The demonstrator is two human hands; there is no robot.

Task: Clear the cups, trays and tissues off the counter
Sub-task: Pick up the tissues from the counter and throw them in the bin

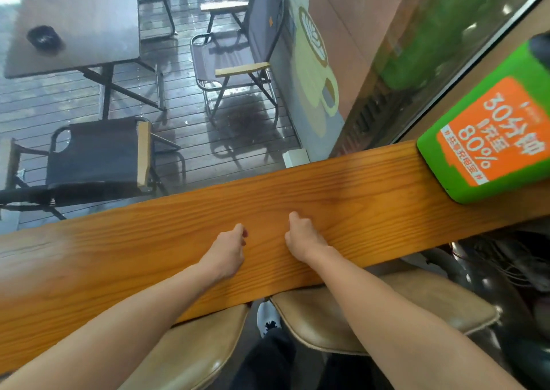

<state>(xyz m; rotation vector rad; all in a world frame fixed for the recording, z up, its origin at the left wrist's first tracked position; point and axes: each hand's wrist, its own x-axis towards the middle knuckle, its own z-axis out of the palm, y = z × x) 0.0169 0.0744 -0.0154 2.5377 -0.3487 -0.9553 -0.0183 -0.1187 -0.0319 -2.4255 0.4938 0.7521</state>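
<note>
Across frame middle, wooden counter (342, 193) shows no cups, trays or tissues. Left hand (227, 251), right hand (303, 236) rest on it, fingers curled, empty. Handling unjudgeable. Green charging box (488, 139) right.

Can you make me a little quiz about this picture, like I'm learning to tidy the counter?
1. True or false: both hands are curled with nothing in them.
2. What stands on the wooden counter at its right end? A) a stack of cups B) a green box with an orange label C) a tray of tissues
3. Fill in: the seats tucked under the counter have ____ cushions.

Key
1. True: the left hand and right hand rest on the counter, fingers curled, holding nothing.
2. B: the green box. No cups, trays or tissues show on the counter.
3. Tan, as on the nearer seat.
</note>
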